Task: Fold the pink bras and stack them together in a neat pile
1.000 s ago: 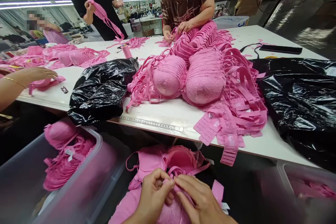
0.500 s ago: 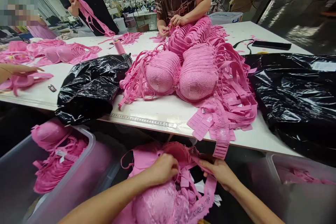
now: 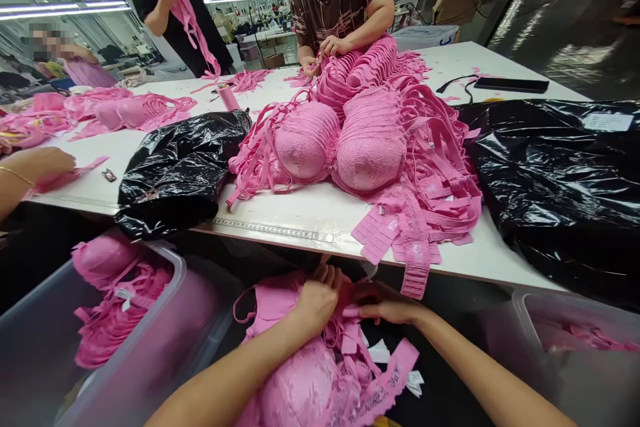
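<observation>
A pink lace bra (image 3: 300, 380) lies low in front of me, below the table edge, with its cups, straps and white labels bunched together. Around the upper part of this bra the fingers of my left hand (image 3: 317, 303) are curled; their tips are partly hidden. My right hand (image 3: 385, 303) is closed on a pink band of it, thumb against fingers, just to the right of the left hand. Directly beyond, on the table, rests a long nested stack of pink bras (image 3: 370, 153), its bands and pink tags (image 3: 375, 230) hanging toward the front edge.
Black plastic bags (image 3: 180, 167) flank the stack on the white table (image 3: 280, 213). A tape measure (image 3: 270, 230) runs along the front edge. Clear bins hold pink bras, one bin (image 3: 183, 273) at left, another (image 3: 520, 313) at right. Across the table a person (image 3: 345, 7) handles the stack; a co-worker's hand (image 3: 45, 167) is at left.
Both hands have shifted: my left hand went slightly up and away, and my right hand moved left, closer to it. The co-worker's hand at left turned over the pink fabric.
</observation>
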A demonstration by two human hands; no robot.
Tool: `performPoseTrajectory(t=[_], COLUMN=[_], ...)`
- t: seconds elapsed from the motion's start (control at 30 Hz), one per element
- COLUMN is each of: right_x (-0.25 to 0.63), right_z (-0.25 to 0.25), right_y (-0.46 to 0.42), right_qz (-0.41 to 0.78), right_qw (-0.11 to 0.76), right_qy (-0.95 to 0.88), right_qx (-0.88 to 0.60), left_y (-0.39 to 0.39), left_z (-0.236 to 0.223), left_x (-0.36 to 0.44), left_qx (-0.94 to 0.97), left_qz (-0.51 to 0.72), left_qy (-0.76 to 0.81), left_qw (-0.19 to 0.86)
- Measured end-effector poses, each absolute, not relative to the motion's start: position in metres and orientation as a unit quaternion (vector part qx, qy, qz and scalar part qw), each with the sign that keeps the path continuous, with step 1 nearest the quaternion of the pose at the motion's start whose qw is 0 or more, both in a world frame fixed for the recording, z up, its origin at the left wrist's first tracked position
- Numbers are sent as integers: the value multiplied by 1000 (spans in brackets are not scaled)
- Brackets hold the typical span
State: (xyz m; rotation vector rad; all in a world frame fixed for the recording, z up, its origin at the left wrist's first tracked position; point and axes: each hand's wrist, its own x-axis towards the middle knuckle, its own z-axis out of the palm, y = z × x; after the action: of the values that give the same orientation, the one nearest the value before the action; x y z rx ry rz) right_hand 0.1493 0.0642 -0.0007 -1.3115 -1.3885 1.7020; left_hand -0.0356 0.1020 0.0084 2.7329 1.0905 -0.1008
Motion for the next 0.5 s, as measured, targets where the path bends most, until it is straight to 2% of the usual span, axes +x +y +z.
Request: performPoseTrajectory(t=[0.1, 0.17, 0.33, 0.5], right_x=[149, 157, 186, 194], right_z=[5, 13, 30, 24], right_y=[71, 72, 70, 36], right_qz=[665, 667, 622, 553], right_qw=[239, 262, 330, 345], right_qy=[-542, -528, -504, -499], right_qx=[-454, -456, -499, -572], left_y=[118, 131, 150, 125], left_z=[17, 27, 37, 10], left_x=[-33, -34, -32, -22], left_qx=[921, 921, 884, 881], left_qz=[-43, -34, 56, 26], left_qy=[356, 348, 319, 364], left_qw=[153, 174, 337, 301])
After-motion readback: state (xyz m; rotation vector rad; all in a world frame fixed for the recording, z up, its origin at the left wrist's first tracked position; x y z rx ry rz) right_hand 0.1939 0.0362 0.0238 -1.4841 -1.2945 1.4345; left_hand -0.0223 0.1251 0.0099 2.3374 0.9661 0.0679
